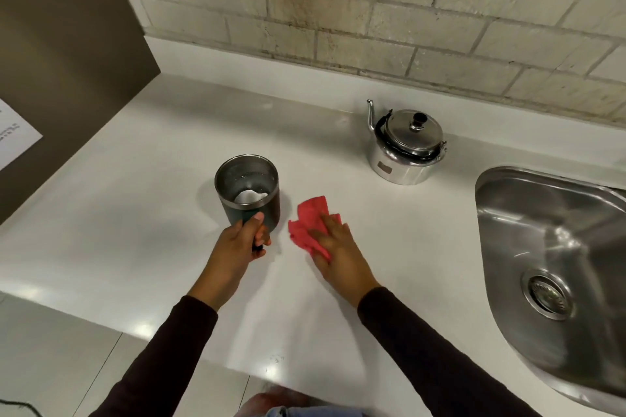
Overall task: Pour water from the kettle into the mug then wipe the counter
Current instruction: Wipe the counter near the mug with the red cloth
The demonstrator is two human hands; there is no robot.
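Right hand (pixel 333 247) lies flat, fingers spread, pressing a red cloth (pixel 310 225) onto the tabletop (pixel 135 179), while the left hand (pixel 237 247) is clamped around the handle of the mug (pixel 249 191), probably to steady it or keep it clear of the wiping. The kettle (pixel 406 145) stands upright near the wall, well apart from both, its pouring seemingly done. Open room lies toward the front edge, with the sink (pixel 555 247) bounding the right.

Shiny metal kettle (pixel 408 145), glossy counter (pixel 389 281)
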